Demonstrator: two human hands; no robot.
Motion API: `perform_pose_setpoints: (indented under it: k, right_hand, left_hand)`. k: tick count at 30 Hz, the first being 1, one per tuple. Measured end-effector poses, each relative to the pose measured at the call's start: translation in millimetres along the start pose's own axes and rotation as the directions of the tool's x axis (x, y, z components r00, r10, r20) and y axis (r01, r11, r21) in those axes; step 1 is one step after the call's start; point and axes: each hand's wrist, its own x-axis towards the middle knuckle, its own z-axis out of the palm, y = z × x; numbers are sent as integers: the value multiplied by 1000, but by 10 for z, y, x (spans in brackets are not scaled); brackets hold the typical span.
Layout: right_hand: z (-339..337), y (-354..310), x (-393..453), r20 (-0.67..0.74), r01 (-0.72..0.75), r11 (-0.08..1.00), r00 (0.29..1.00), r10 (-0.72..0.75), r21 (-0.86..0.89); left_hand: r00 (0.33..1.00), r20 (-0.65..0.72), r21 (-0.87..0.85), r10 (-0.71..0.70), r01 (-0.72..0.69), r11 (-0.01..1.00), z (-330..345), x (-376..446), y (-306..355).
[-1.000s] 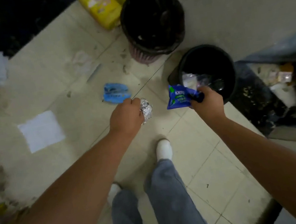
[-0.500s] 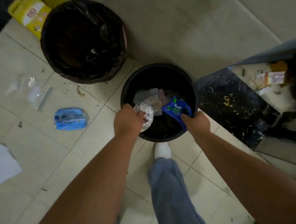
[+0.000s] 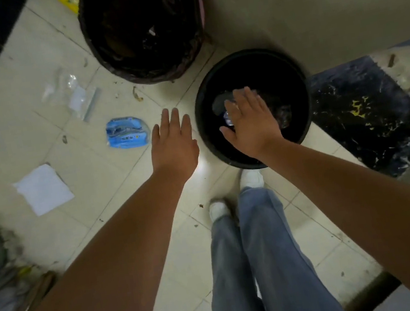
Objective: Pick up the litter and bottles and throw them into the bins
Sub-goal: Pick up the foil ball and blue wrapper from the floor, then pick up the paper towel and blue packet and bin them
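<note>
Hands are seen spread flat, palms down, with nothing held in either. The right hand [image 3: 250, 121] is stretched over the mouth of the small black bin [image 3: 205, 131], fingers apart, so that part of the litter inside is covered by it. A scrap of blue wrapper [image 3: 227, 118] is glimpsed just beside its thumb, down in the bin; whether it is touched cannot be told. The left hand [image 3: 173, 144] is held over the tiled floor [image 3: 117, 216], just left of that bin's rim and apart from it. A blue packet [image 3: 126, 136] is lying on the floor just beside the left hand's fingertips, on their left and not touched. Farther left, a white paper square [image 3: 44, 188] is lying flat on the tiles, well apart from both hands. Clear plastic wrappers [image 3: 72, 94] are scattered beyond the blue packet. A large bin lined with a black bag [image 3: 142, 28] is placed behind the small one, the two nearly touching. A yellow pack [image 3: 67, 0] is partly seen at the top edge, beside the large bin. Below the hands, grey-blue trousers [image 3: 260, 267] and white shoes [image 3: 251, 176] are seen, one shoe close against the small bin.
</note>
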Motion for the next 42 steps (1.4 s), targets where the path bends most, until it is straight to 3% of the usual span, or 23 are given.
perform_pose_setpoints:
  k: [10, 16, 21, 28, 36, 42]
  right_hand:
    - [-106, -2234, 333, 10, 279, 958, 960, -279, -71]
    - [210, -3744, 715, -29, 166, 985, 985, -168, -55]
    - [765, -4922, 955, 100, 129, 986, 988, -119, -107]
    - [1545, -5597, 1537, 231, 215, 956, 958, -168, -198]
    - [2790, -5561, 2776, 239, 231, 945, 955, -175, -230]
    - [3350, -5377, 3032, 222, 239, 951, 956, -194, -198]
  left_hand:
    - [915, 45, -162, -402, 404, 900, 383, -891, -2398]
    - [930, 76, -62, -360, 364, 929, 835, -1373, -4194]
    - [924, 105, -135, -367, 379, 916, 1284, -1279, -5254]
    - [922, 206, -238, -329, 373, 897, 2294, -499, -5670]
    - [874, 264, -384, -408, 483, 787, 3686, 651, -5849]
    - [881, 103, -399, -463, 463, 792, 4542, 946, -5755]
